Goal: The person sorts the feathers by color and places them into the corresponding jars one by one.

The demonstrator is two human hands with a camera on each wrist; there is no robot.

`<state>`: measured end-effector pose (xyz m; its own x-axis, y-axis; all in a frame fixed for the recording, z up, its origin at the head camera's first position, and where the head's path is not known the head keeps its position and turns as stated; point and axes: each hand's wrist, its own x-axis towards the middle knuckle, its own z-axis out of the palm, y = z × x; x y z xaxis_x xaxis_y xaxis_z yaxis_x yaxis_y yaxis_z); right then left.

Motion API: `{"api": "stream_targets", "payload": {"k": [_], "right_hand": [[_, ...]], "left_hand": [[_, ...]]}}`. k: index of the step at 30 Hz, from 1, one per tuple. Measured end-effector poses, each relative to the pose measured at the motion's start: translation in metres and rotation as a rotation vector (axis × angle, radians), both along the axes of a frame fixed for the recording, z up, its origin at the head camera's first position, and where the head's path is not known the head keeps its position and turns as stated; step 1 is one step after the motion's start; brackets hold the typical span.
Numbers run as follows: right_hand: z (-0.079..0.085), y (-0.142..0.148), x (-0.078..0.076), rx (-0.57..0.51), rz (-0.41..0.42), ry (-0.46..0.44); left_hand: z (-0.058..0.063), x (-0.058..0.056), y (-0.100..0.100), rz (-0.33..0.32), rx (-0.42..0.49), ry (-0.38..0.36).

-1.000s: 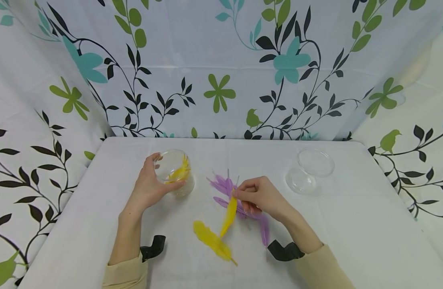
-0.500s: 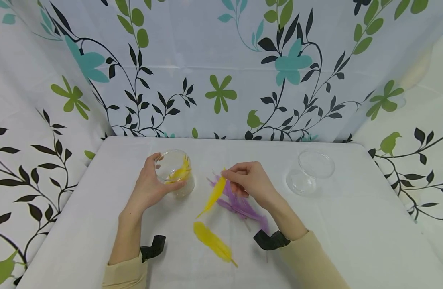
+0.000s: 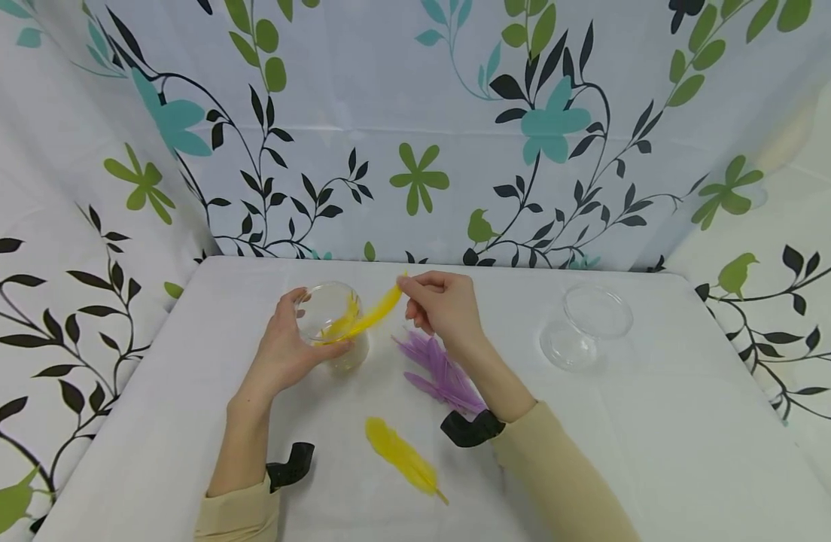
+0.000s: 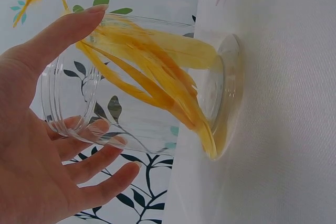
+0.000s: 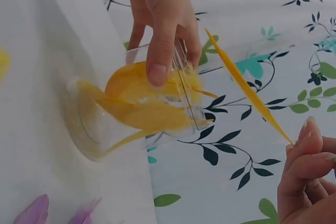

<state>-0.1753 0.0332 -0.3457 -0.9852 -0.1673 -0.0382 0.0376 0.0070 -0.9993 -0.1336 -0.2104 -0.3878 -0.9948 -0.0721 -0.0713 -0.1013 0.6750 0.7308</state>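
Note:
My left hand point(image 3: 287, 350) grips a clear jar point(image 4: 142, 145) around its upper part, thumb on one side and fingers on the other. Several yellow feathers point(image 4: 168, 87) stand inside the jar, seen through its wall. My right hand point(image 3: 445, 305) pinches one end of another yellow feather point(image 5: 244, 85), whose free end points toward the jar's mouth. In the right wrist view that feather is apart from the jar. A single yellow feather point(image 3: 403, 458) lies on the table nearer me. Beneath my right forearm is a pile of purple feathers point(image 3: 442, 373), partly hidden.
A second clear jar point(image 3: 571, 346) stands on the right side of the white-covered table point(image 3: 659, 452). Behind the table hangs a leaf-patterned curtain point(image 3: 361, 90). Black wrist straps point(image 3: 473, 429) show at both wrists.
My right hand has lifted the yellow feather away from the purple pile, moving left and farther from me to the jar's side. The left hand keeps its grip on the jar.

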Motion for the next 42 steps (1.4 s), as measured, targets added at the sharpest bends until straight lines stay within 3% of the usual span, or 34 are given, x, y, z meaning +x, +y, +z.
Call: {"api": "stream_targets", "payload": {"k": [8,16,25,33,42], "right_hand": [[-0.006,-0.019,-0.010,-0.013,-0.078,0.025],[-0.018,-0.039,-0.008,0.025,-0.152,0.062],[-0.028,-0.053,0.001,0.083,-0.079,0.021],[-0.032,-0.054,0.008,0.088,-0.026,-0.045],[-0.038,-0.051,0.012,0.123,0.032,-0.061]], "left_hand": [[0.001,-0.001,0.000,-0.001,0.004,0.001],[0.001,0.001,0.000,0.014,-0.001,-0.016],[0.000,0.001,0.001,0.012,0.003,-0.003],[0.002,0.001,0.000,0.007,0.002,0.006],[0.003,0.003,0.001,0.003,0.004,0.002]]}}
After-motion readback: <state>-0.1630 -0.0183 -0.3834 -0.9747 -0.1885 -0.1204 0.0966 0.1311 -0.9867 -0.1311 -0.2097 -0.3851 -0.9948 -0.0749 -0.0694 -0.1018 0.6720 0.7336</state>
